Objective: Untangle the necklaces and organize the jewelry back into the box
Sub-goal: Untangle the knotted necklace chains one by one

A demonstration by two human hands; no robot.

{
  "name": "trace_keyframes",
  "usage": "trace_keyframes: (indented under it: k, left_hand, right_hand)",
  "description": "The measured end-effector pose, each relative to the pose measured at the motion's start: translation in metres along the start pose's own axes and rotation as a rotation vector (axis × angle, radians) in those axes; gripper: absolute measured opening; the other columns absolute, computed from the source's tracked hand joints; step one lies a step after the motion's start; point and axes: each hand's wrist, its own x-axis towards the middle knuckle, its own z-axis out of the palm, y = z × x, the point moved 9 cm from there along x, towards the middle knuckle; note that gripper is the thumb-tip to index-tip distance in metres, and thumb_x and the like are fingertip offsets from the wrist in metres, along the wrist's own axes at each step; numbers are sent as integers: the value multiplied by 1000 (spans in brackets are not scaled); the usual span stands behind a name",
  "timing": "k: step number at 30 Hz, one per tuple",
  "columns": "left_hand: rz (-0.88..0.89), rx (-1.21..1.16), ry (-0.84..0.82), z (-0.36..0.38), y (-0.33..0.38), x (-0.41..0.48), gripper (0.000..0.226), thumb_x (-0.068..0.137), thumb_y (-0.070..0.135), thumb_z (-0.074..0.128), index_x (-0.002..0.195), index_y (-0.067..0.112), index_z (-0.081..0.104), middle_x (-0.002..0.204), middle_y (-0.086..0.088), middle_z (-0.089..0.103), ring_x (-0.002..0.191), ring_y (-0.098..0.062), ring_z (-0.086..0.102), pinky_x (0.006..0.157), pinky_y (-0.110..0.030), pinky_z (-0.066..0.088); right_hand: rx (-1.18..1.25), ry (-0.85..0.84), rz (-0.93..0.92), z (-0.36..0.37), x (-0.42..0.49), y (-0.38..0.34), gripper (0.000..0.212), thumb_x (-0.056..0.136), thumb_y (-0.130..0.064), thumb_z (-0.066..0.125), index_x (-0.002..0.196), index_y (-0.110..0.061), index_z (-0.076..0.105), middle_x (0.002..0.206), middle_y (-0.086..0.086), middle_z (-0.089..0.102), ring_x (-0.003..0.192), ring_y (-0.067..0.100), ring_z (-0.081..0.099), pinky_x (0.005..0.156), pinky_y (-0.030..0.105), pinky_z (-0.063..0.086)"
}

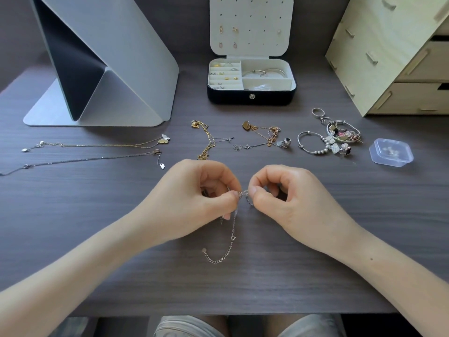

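Dark wood-grain desk (97, 251) fills the view. Grey folded stand (136, 57) at back left, pale wooden drawer unit (393, 57) at back right. Jewelry box (251, 96) at back centre, lid up with earrings pinned inside it, rings, studs and bangles in the compartments.

Left hand (194, 203) and right hand (291, 200) are at desk centre, well in front of the box, fingers curled, thumb and forefinger tips almost meeting. Both pinch the same knot of a thin silver chain (232, 237) between them. The rest of the chain hangs down from the pinch, passes under the left thumb, and its clasp and extender end lie on the desk just below the hands.

Two long necklaces, gold (109, 144) and silver (85, 159), lie stretched out at left, apart from the hands. Gold chain tangle (206, 142) sits just behind the left hand, rose-gold tangle (264, 135) behind the right. Pile of bracelets, rings and charms (337, 139) further right, then a small clear plastic case (391, 152).
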Motion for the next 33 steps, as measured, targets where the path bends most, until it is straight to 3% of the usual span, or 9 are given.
trace_keyframes:
  k: [9,13,15,21,24,33]
  left_hand:
    - [22,-31,-31,1,2,-1,6,72,25,63,73,20,65,53,5,59,52,-12,50,57,-26,41]
    - [13,-54,-32,1,1,0,7,72,25,63,72,19,66,53,4,58,51,-12,49,56,-26,41]
    - [-2,-84,-42,1,-1,1,8,72,23,62,71,18,67,53,4,58,49,-11,49,56,-22,41]
    - [-37,-126,-64,1,-3,1,8,72,27,63,75,21,68,54,1,59,50,-11,48,57,-23,40]
    - [-33,-112,-74,2,-2,1,7,72,28,64,74,22,68,54,3,58,51,-10,49,57,-24,40]
    - [-3,-28,-75,2,-1,1,8,73,31,63,75,24,67,54,4,58,51,-11,48,54,-30,41]
  right_hand:
    - [99,-49,18,1,1,0,17,72,-38,53,66,-25,61,58,2,42,56,12,37,56,32,36]
    - [105,-65,18,1,0,-2,16,71,-38,52,66,-26,61,67,19,50,58,16,39,58,37,38]
    - [83,-53,2,0,0,-2,16,71,-39,52,65,-27,60,66,15,52,58,13,41,59,36,38]
    - [-18,-12,-61,-4,-2,-8,10,72,-34,52,68,-32,61,66,-24,55,64,8,46,61,16,33]
    - [-47,-4,-115,-5,-3,-15,9,73,-34,53,72,-32,62,74,-25,56,72,9,48,65,14,35]
    - [-153,78,-274,-9,-5,-24,15,77,-38,56,72,-28,66,67,-25,56,71,9,46,66,14,35]
